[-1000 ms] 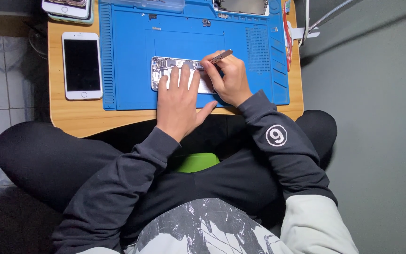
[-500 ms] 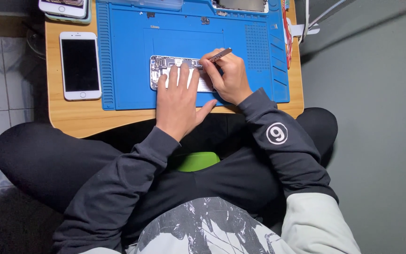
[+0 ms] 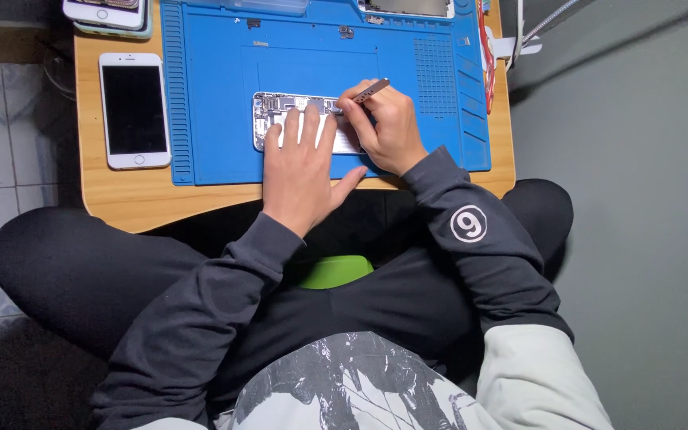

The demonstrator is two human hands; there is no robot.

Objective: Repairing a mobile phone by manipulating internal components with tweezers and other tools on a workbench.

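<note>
An opened phone body (image 3: 274,113) with its inner parts showing lies on a blue work mat (image 3: 216,143). My left hand (image 3: 302,171) rests flat on it, fingers spread, pinning it down. My right hand (image 3: 388,127) grips a thin metal tool (image 3: 369,90), likely tweezers, like a pen. The tool's tip meets the phone's insides near the upper right part; the tip itself is hidden by my fingers.
The mat lies on a small wooden table (image 3: 129,199). A white phone with a dark screen (image 3: 134,110) lies left of the mat. More phones (image 3: 109,12) sit at the top left, another device (image 3: 408,6) at the mat's top edge. Grey floor is on the right.
The view has shifted slightly. Both hands stay on the opened phone, with the tool held at the same spot.
</note>
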